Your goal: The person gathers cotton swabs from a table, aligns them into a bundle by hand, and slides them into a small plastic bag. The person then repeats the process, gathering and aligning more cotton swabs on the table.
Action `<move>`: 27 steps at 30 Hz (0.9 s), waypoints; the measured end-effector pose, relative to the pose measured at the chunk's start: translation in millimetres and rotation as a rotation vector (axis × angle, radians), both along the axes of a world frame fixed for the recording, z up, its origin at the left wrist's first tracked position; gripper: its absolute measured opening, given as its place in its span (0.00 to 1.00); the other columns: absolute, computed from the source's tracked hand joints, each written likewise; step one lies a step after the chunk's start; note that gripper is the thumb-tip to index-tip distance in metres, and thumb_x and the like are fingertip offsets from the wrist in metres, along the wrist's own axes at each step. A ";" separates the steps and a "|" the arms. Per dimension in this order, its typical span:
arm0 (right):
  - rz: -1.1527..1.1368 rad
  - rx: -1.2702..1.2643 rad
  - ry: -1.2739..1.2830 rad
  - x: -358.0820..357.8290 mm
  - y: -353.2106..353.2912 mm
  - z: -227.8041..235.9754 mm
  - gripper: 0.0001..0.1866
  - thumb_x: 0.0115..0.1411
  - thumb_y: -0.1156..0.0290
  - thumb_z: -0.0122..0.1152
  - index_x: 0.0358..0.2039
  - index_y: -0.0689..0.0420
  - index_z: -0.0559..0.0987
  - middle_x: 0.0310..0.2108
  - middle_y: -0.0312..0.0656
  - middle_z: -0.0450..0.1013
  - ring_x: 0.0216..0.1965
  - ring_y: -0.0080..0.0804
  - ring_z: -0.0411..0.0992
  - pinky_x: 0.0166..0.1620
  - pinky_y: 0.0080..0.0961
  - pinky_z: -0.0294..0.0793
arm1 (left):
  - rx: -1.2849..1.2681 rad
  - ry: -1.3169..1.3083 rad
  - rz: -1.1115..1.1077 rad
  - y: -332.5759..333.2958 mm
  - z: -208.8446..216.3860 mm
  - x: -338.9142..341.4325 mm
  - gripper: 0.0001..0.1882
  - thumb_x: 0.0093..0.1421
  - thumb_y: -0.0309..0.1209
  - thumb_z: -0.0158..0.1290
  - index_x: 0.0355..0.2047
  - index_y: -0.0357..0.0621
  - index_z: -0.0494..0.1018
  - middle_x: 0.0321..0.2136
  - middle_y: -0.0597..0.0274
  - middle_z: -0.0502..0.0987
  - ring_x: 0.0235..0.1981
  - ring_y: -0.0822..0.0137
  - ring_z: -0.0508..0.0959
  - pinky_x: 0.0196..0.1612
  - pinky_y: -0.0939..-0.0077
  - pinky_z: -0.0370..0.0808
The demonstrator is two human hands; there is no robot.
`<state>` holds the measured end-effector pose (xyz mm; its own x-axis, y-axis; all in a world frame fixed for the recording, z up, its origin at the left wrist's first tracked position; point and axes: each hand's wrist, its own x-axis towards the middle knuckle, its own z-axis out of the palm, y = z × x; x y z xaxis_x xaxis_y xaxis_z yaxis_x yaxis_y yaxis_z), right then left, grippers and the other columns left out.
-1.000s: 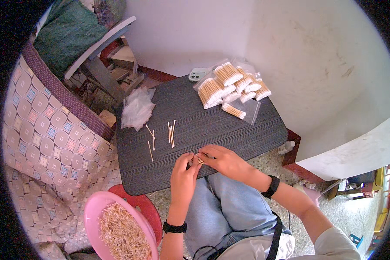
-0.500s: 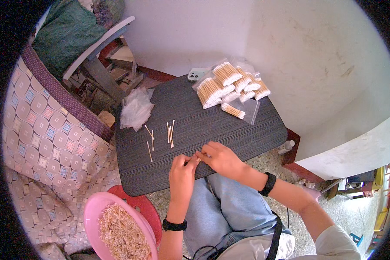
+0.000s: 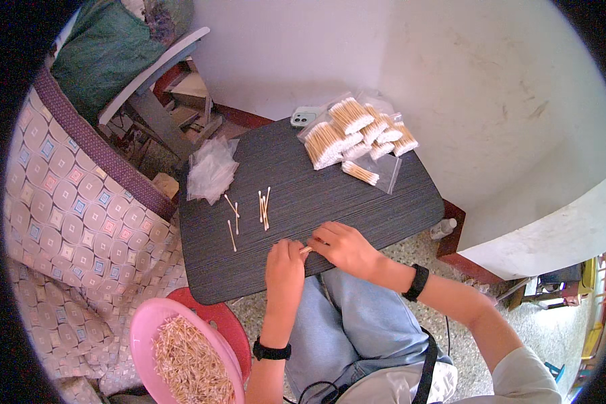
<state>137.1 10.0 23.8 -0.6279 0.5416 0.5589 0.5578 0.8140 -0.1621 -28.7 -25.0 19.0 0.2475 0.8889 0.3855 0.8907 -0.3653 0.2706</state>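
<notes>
Cotton swabs [image 3: 306, 250], pinched by left fingers [image 3: 294, 249], right fingers [image 3: 320, 245], more exposed than just before

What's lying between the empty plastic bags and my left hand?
In the head view, loose cotton swabs lie between the empty plastic bags and your left hand.

Looks like home, corner of lived-in room. Far: plain pale wall [image 3: 283, 54], scuffed toward right, dark red skirting [image 3: 242, 116]. Left: patterned cloth [image 3: 81, 175] with purple border, like household furnishing; far left, green cloth [image 3: 104, 64] heaped by worn furniture [image 3: 156, 118]. Centre: small dark table [image 3: 303, 192], phone [image 3: 304, 118] at far edge. Near left: red seat [image 3: 234, 330], pink bowl [image 3: 141, 337] holding swabs [image 3: 188, 357]. Right: speckled floor [image 3: 542, 337].
</notes>
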 end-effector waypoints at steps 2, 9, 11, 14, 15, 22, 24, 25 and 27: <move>0.006 0.007 0.005 0.6 0.1 -0.9 0.08 0.47 0.71 0.54 0.27 0.58 0.75 0.29 0.40 0.67 0.35 0.35 0.69 0.40 0.27 0.72 | -0.035 0.005 0.003 -1.3 1.8 1.9 0.09 0.54 0.29 0.54 0.32 0.37 0.70 0.30 0.54 0.69 0.35 0.54 0.71 0.38 0.62 0.70; 0.034 0.046 -0.012 0.8 0.6 -0.5 0.08 0.45 0.71 0.54 0.27 0.60 0.74 0.28 0.40 0.67 0.35 0.35 0.68 0.39 0.27 0.72 | -0.011 0.146 -0.007 -0.6 3.6 3.7 0.08 0.54 0.30 0.54 0.30 0.40 0.68 0.29 0.56 0.66 0.33 0.58 0.70 0.37 0.65 0.69; 0.042 0.061 -0.021 1.2 1.2 -0.4 0.09 0.44 0.71 0.54 0.27 0.60 0.74 0.27 0.39 0.67 0.35 0.34 0.68 0.39 0.27 0.72 | -0.004 0.125 -0.019 0.2 4.2 2.2 0.08 0.54 0.30 0.53 0.30 0.40 0.68 0.28 0.56 0.66 0.33 0.59 0.70 0.37 0.66 0.69; 0.048 0.101 -0.012 0.9 2.0 -0.2 0.09 0.43 0.70 0.55 0.26 0.60 0.74 0.27 0.39 0.67 0.34 0.34 0.68 0.39 0.27 0.72 | -0.004 0.145 -0.019 -0.1 1.8 0.6 0.08 0.55 0.31 0.53 0.30 0.40 0.68 0.28 0.56 0.67 0.33 0.59 0.70 0.37 0.67 0.69; 0.053 0.107 -0.008 0.9 2.2 -1.5 0.09 0.43 0.70 0.55 0.26 0.60 0.74 0.28 0.39 0.67 0.34 0.34 0.68 0.39 0.27 0.72 | -0.009 0.184 -0.009 -0.2 1.3 0.8 0.08 0.55 0.31 0.52 0.29 0.40 0.68 0.28 0.56 0.67 0.33 0.59 0.70 0.37 0.67 0.69; 0.079 0.138 0.010 1.4 2.9 -4.2 0.11 0.43 0.70 0.55 0.28 0.61 0.74 0.28 0.39 0.67 0.34 0.34 0.68 0.38 0.27 0.72 | 0.022 0.248 0.011 -2.3 -1.5 4.4 0.07 0.56 0.31 0.51 0.29 0.40 0.67 0.28 0.57 0.67 0.33 0.59 0.70 0.37 0.67 0.69; 0.078 0.132 0.012 2.4 2.6 -3.8 0.11 0.44 0.70 0.55 0.29 0.61 0.74 0.27 0.39 0.66 0.33 0.34 0.68 0.38 0.27 0.72 | 0.004 0.201 0.000 -3.3 -0.9 5.0 0.06 0.56 0.30 0.50 0.28 0.41 0.67 0.28 0.57 0.67 0.32 0.60 0.70 0.36 0.67 0.69; 0.076 0.125 0.013 3.2 2.6 -3.5 0.12 0.44 0.69 0.55 0.29 0.61 0.74 0.27 0.39 0.66 0.33 0.34 0.68 0.38 0.27 0.72 | 0.006 0.202 0.000 -3.4 -0.9 5.5 0.06 0.56 0.30 0.50 0.28 0.41 0.67 0.28 0.57 0.67 0.32 0.60 0.70 0.36 0.67 0.69; 0.090 0.116 0.009 5.4 2.9 -3.6 0.12 0.44 0.69 0.55 0.30 0.61 0.74 0.27 0.39 0.66 0.33 0.34 0.68 0.38 0.27 0.72 | 0.034 0.244 0.003 -4.2 -1.5 6.1 0.05 0.56 0.29 0.49 0.28 0.41 0.67 0.28 0.57 0.67 0.32 0.60 0.70 0.36 0.68 0.69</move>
<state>142.5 12.9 20.3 -0.6659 0.4150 0.6200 0.4807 0.8742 -0.0689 -22.6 -29.2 17.5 0.3343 0.8773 0.3444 0.9293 -0.3678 0.0350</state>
